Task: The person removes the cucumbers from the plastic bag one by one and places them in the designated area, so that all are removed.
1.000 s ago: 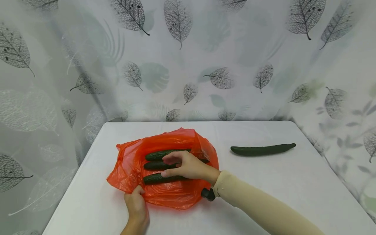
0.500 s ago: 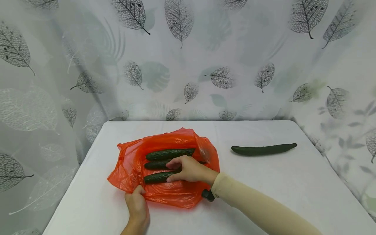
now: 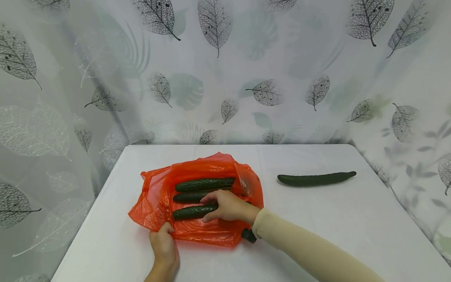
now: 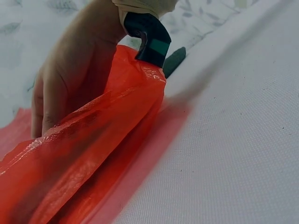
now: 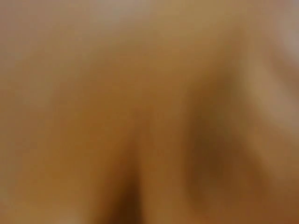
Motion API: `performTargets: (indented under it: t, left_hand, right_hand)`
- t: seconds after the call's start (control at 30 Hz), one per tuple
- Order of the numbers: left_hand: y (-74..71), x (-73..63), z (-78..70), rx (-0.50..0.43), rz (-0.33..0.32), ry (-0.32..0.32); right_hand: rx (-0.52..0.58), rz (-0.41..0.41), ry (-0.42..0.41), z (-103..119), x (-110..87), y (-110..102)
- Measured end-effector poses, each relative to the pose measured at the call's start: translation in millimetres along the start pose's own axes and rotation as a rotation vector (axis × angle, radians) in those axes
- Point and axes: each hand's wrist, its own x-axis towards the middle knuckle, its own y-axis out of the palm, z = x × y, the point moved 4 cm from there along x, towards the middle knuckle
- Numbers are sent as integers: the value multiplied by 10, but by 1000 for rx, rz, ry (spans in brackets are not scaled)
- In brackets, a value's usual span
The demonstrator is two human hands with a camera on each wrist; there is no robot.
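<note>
Three dark green cucumbers lie side by side in the mouth of a red plastic bag (image 3: 156, 196): a far one (image 3: 204, 184), a middle one (image 3: 188, 197) and a near one (image 3: 193, 212). My right hand (image 3: 227, 207) reaches over the bag's right side and grips the near cucumber, thumb on the near side, fingers on the far side. Its right part is hidden by the hand. At the bag's front left edge, my left hand (image 3: 163, 246) pinches the plastic. In the left wrist view the bag (image 4: 93, 158) hangs in folds beneath the right hand (image 4: 65, 70). The right wrist view is blurred skin.
Another cucumber (image 3: 317, 179) lies on the white table (image 3: 317, 219), right of the bag. A black wrist camera (image 3: 249, 235) sits under the right wrist. Behind the table hangs a leaf-patterned curtain (image 3: 246, 58).
My right hand has drawn back slightly to the right and lower, from above the cucumbers to around the near one. More of the far cucumber shows. My left hand has stayed at the bag's edge.
</note>
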Motion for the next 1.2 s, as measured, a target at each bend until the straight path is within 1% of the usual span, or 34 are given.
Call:
performTargets:
  t: [0.13,0.2,0.33,0.4,0.5,0.67,0.77,0.93,1.2]
  left_hand:
    - [10,-12,1,1,0,-3]
    - [12,-16,-1,2,-1,-2]
    - [7,-13,-6,7,-1,-8]
    - [7,-15,-10,10,2,-13]
    - [5,-15,-13,4,3,-12]
    - [8,-23,-17,-6,1,2]
    - [9,-33,-15,-10,-8,2]
    - [6,-35,-16,-17,-3,-3]
    - [11,-41,-41,-24,-13,11]
  right_hand:
    - [-37,-7,-7,-9,2,30]
    - [-60,-13,4,-14,0,52]
    - [-132,-26,13,-15,2,109]
    - [-172,-36,5,-19,-1,140]
    - [-202,-57,-8,-31,-3,174]
    - [-201,-83,-27,-52,-11,193]
    - [-193,-86,-34,-58,-13,194]
    - [-172,-88,-39,-58,-19,187]
    - [-136,-102,-58,-37,-53,136]
